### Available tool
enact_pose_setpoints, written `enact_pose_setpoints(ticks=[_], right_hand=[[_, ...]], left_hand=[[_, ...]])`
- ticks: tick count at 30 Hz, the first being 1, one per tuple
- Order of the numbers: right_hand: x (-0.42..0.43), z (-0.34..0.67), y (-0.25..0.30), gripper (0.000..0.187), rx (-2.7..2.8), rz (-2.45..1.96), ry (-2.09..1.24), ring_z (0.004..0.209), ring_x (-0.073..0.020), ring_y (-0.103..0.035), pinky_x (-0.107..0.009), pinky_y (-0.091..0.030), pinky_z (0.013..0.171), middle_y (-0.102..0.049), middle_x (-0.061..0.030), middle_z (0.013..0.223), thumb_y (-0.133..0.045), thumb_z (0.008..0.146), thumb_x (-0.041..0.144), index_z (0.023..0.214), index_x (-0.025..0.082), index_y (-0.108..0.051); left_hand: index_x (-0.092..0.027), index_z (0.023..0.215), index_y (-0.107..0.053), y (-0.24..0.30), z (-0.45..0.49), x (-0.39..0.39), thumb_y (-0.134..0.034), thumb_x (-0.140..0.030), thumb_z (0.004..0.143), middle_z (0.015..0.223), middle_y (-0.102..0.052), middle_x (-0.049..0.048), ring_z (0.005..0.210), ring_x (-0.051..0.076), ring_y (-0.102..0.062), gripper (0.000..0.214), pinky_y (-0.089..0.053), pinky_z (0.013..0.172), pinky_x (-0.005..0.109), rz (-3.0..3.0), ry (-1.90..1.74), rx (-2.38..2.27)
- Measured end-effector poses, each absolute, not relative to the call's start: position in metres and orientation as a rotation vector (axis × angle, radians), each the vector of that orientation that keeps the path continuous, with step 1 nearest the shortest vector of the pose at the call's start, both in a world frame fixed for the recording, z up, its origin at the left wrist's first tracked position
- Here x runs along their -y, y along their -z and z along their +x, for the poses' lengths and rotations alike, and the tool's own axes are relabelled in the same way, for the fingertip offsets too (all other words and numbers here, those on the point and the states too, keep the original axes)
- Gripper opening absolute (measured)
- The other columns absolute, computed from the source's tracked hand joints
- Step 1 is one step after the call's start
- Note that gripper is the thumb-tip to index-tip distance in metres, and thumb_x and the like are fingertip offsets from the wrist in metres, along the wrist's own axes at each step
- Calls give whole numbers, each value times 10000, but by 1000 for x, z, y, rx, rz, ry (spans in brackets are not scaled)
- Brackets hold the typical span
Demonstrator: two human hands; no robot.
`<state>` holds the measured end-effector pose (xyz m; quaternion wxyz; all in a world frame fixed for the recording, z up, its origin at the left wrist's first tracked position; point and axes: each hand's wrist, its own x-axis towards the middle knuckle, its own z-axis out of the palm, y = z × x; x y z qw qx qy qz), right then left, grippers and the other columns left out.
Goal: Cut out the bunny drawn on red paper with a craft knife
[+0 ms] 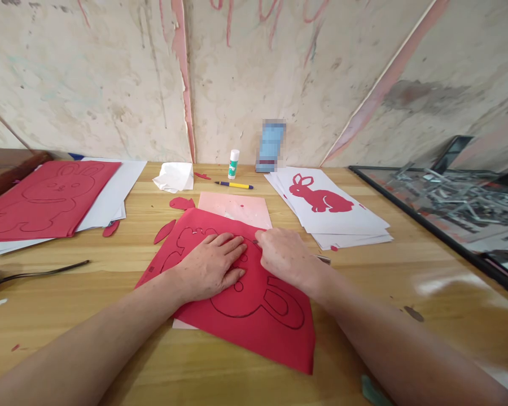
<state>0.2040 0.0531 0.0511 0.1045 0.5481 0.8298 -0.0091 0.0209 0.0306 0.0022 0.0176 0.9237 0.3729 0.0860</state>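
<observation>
A red paper sheet [275, 344] with a rabbit outline drawn in black lies at an angle in front of me, over a pale pink sheet [237, 208]. My left hand [214, 262] rests flat on the red paper, fingers stretched out, pressing near the drawn face. Closed in a fist, my right hand [285, 254] grips a craft knife [324, 259]. Its tip meets the paper by the outline, just right of my left fingertips. Most of the knife is hidden in the hand. Cut slits show at the paper's upper left and along one ear.
Red sheets with a rabbit drawing [59, 192] lie at left on white paper. A red rabbit cutout [322, 194] lies on white sheets at right. Behind are a glue stick [233, 164], a yellow pen [235, 185] and crumpled paper [173, 176]. A black-framed panel [432, 225] borders the right.
</observation>
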Motion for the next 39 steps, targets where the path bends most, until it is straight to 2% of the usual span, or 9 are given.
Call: enact_pose_setpoints(ticks=[8, 15, 22, 26, 29, 34, 39], right_hand=[[-54, 204, -52, 223, -2443, 1597, 14, 748, -215, -642, -274, -322, 543, -679, -96, 789, -462, 746, 70, 845, 167, -636], [-60, 206, -52, 217, -2473, 1528, 33, 812, -222, -652, -271, -394, 618, -690, -122, 859, -472, 790, 113, 897, 155, -657], [-67, 206, -55, 246, -2510, 1480, 22, 812, -233, -664, -272, -412, 595, -701, -143, 868, -498, 766, 120, 924, 133, -687], [-70, 210, -54, 252, -2531, 1435, 37, 848, -238, -659, -283, -426, 629, -702, -162, 919, -494, 795, 149, 940, 126, -698], [-71, 215, -52, 263, -2555, 1416, 37, 873, -237, -654, -284, -424, 639, -703, -150, 928, -462, 846, 199, 944, 142, -700], [-69, 218, -49, 284, -2576, 1417, 14, 877, -229, -653, -280, -424, 649, -702, -152, 937, -438, 878, 225, 983, 144, -688], [-68, 219, -48, 273, -2609, 1396, -14, 882, -231, -655, -277, -425, 642, -704, -145, 931, -448, 857, 199, 976, 146, -688]], left_hand=[[-140, 1361, -443, -1, 21, -31, -359, -439, 961, 1393, -475, 99, 1272, 280, -408, 506, -347, 1031, 437, 2869, -292, -1154], [-161, 1362, -444, 0, 20, -31, -373, -425, 960, 1383, -485, 97, 1264, 271, -418, 486, -351, 1030, 438, 2893, -334, -1154], [-161, 1352, -442, -15, 16, -34, -425, -411, 945, 1379, -490, 95, 1268, 260, -432, 478, -362, 1042, 427, 2810, -256, -1128], [-187, 1252, -535, -31, 7, -48, -474, -329, 906, 1280, -575, 78, 1186, 235, -517, 379, -405, 1010, 389, 2727, -233, -1193], [-183, 1208, -572, -38, 1, -68, -489, -305, 870, 1234, -604, 86, 1153, 253, -537, 369, -411, 1002, 411, 2695, -257, -1311], [-158, 1156, -603, -32, 3, -102, -529, -338, 829, 1198, -612, 107, 1168, 272, -513, 381, -396, 1007, 414, 2633, -250, -1429], [-161, 995, -660, -29, 13, -115, -618, -379, 761, 1040, -649, 99, 1039, 263, -566, 322, -438, 909, 366, 2552, -203, -1468]])
